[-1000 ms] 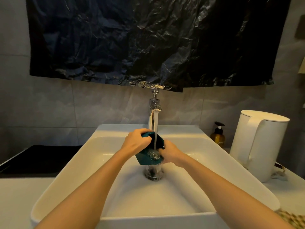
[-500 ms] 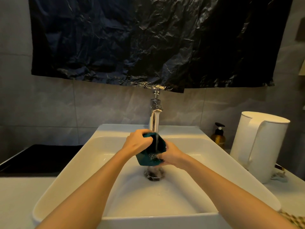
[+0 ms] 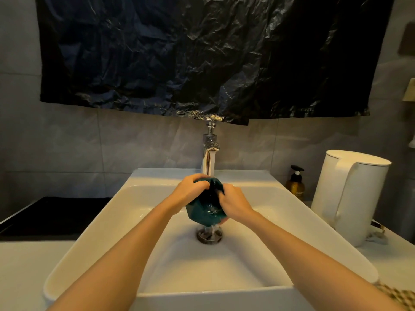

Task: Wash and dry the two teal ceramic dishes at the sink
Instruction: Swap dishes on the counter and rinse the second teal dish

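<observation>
Both of our hands are on one teal ceramic dish [image 3: 205, 211]. We hold it over the middle of the white rectangular ceramic sink [image 3: 89, 243], above the round metal drain [image 3: 209, 236] and clear of the basin floor. Our left hand [image 3: 189, 190] has its fingers curled over the dish's upper edge, clamped on it from the left. Our right hand [image 3: 235, 203] grips the right side with its fingers wrapped round the rim, and a fingertip shows beneath the lower edge.

We hold the dish tilted, with a wet, glossy face turned toward us. We cannot tell whether that face is its inside or its underside. A stream of water falls from the tall chrome faucet [image 3: 210, 153] at the back of the sink onto the top of the dish. It runs off the bottom edge and down to the drain.

On the pale countertop [image 3: 20, 265] to the right of the sink stands a white lidded electric kettle [image 3: 352, 194]. A small amber pump bottle with a black top [image 3: 296, 187] stands between the sink and the kettle, near the wall. A crinkled black plastic sheet [image 3: 202, 55] hangs on the grey tiled wall above the faucet, its lower edge just over the faucet's top. A flat black surface [image 3: 51, 214] lies left of the sink. A woven patterned item [image 3: 397, 295] is cut off by the bottom right corner.
</observation>
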